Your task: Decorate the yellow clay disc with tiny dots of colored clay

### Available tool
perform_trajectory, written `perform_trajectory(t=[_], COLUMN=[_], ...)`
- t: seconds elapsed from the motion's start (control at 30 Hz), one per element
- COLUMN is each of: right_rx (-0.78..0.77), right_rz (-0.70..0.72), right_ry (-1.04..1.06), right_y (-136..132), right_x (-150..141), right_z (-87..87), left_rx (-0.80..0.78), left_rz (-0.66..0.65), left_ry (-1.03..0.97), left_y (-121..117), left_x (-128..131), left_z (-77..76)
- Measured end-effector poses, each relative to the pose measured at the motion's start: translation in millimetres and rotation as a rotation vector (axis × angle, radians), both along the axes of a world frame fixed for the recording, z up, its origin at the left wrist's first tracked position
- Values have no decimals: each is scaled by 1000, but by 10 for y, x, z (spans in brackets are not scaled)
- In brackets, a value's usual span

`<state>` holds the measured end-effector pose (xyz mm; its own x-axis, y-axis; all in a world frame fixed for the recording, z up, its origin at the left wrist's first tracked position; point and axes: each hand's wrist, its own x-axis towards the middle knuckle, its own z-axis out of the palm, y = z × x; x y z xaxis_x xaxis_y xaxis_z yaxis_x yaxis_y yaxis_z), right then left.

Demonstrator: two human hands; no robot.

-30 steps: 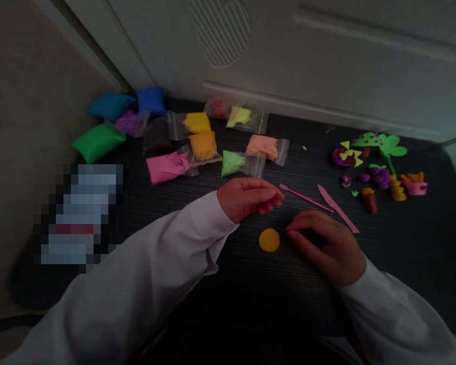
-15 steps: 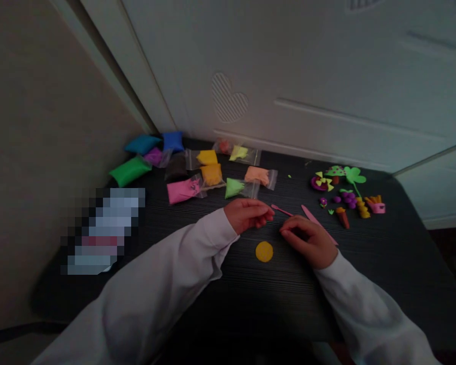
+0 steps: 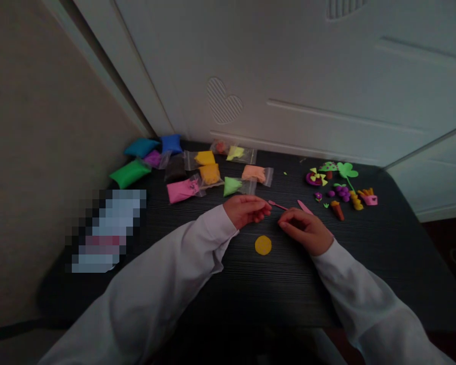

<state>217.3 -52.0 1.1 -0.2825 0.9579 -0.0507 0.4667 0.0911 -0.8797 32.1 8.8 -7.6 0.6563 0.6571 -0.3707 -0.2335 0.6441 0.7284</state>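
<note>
A flat round disc of yellow clay (image 3: pixel 263 245) lies on the dark table, just in front of and between my hands. My left hand (image 3: pixel 247 211) is above the table with its fingers curled in and the thumb against them; whatever it may hold is too small or hidden. Opposite it, my right hand (image 3: pixel 306 230) has thumb and forefinger pinched, and nothing can be made out at the tips. A thin pink modelling tool (image 3: pixel 277 205) lies just beyond the fingers. Partly covered by my right hand is a pink clay knife (image 3: pixel 304 207).
Bags of coloured clay, such as a pink bag (image 3: pixel 183 190) and a green bag (image 3: pixel 130 174), stand at the back left. Small clay figures, among them purple grapes (image 3: pixel 342 192), sit at the right. A blurred-out phone-like object (image 3: pixel 116 223) lies left. A white panel (image 3: pixel 307 76) rises behind.
The view has shifted slightly, so the table items appear a little further left. Both hands keep nearly the same pose, and the yellow disc stays on the table.
</note>
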Motion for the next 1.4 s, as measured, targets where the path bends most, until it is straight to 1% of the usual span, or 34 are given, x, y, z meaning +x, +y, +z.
perform_trajectory(t=[0.23, 0.4, 0.53, 0.73, 0.97, 1.4], right_rx=[5, 11, 7, 17, 92, 104], right_rz=[-2, 5, 16, 27, 135, 141], right_ry=[23, 53, 18, -31, -91, -121], right_y=[3, -14, -35, -43, -55, -60], right_x=[-3, 4, 3, 1, -24, -21], right_z=[14, 8, 7, 20, 95, 126], left_rx=[1, -7, 2, -26, -26, -16], left_rz=[3, 13, 20, -13, -13, -11], left_ry=[-8, 2, 3, -5, -16, -11], left_y=[12, 5, 4, 18, 16, 13], left_x=[1, 3, 1, -12, -6, -16], left_z=[-5, 20, 19, -11, 32, 30])
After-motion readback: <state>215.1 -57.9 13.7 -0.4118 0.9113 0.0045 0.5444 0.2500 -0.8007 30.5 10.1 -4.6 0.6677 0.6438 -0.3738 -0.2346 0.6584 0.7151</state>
